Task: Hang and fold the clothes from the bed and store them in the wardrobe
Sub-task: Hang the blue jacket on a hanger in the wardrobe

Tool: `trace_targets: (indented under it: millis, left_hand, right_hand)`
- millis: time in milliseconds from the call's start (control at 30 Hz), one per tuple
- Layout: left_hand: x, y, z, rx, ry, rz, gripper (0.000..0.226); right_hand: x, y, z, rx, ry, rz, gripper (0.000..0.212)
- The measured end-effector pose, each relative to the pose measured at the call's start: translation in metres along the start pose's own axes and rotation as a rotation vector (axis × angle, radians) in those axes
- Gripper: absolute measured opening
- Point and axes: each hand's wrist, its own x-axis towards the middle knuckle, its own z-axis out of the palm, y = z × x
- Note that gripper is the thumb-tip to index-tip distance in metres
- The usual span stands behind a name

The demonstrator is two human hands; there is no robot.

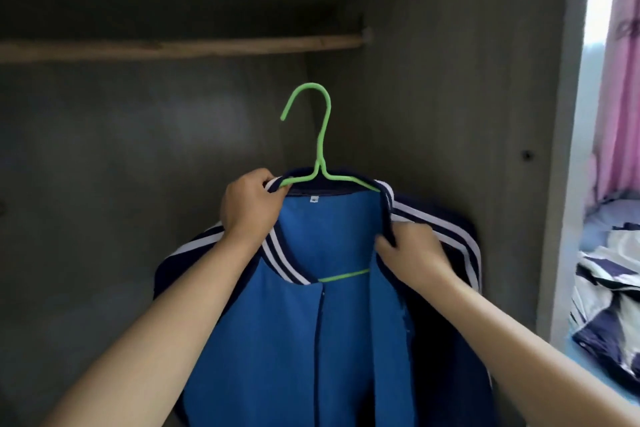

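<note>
Between both raised hands, a blue jacket is held on a green hanger inside the wardrobe. Its striped collar and the hanger's shoulder are gripped together by the left hand, knuckles up. The opposite front edge is pinched by the right hand. Above the hands, a wooden rail is seen, untouched by the hook. Right of the right forearm, bedding is visible.
</note>
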Motion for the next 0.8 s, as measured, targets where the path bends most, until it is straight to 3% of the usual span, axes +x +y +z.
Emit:
trace_targets:
  millis: [67, 133, 200, 267, 333, 367, 433, 500, 567, 600, 667, 800]
  left_hand:
    - [0.009, 0.001, 0.007, 0.049, 0.008, 0.02, 0.031]
    - [0.02, 0.004, 0.011, 0.052, 0.006, 0.055, 0.025]
    - [0.029, 0.0, 0.007, 0.023, -0.001, 0.061, 0.018]
    - [0.038, -0.012, -0.002, -0.008, -0.011, 0.05, 0.022]
    - [0.049, -0.025, -0.01, -0.072, -0.03, 0.031, 0.033]
    - [0.054, -0.028, -0.013, -0.113, -0.046, 0.022, 0.037]
    - [0.067, -0.025, -0.015, -0.187, -0.081, 0.012, 0.038]
    - [0.075, -0.016, -0.015, -0.228, -0.135, 0.047, 0.035]
    - [0.085, -0.004, -0.02, -0.227, -0.221, 0.157, 0.021]
    - [0.093, 0.003, -0.025, -0.172, -0.269, 0.214, 0.018]
    - [0.115, 0.013, -0.038, 0.12, -0.264, 0.305, 0.053]
    - [0.161, 0.022, -0.062, 0.709, 0.06, 0.325, 0.067]
  right_hand:
    - [0.009, -0.029, 0.009, 0.106, 0.053, -0.047, 0.036]
    - [0.019, -0.046, 0.02, 0.237, -0.023, -0.11, 0.017]
    - [0.02, -0.036, 0.025, 0.31, -0.078, -0.185, 0.025]
    - [0.016, -0.013, 0.013, 0.327, 0.194, -0.351, 0.026]
    - [0.02, 0.012, -0.001, 0.161, 0.52, -0.492, 0.029]
    - [0.025, 0.02, -0.007, -0.001, 0.569, -0.523, 0.035]
    - [0.042, 0.022, -0.018, -0.247, 0.5, -0.532, 0.038]
    - [0.06, 0.018, -0.028, -0.292, 0.498, -0.502, 0.037]
    - [0.07, 0.013, -0.047, -0.328, 0.516, -0.359, 0.049]
    - [0.073, 0.01, -0.06, -0.339, 0.489, -0.257, 0.049]
    - [0.079, 0.005, -0.087, -0.32, 0.466, -0.105, 0.045]
    - [0.103, -0.013, -0.111, -0.427, 0.502, -0.036, 0.044]
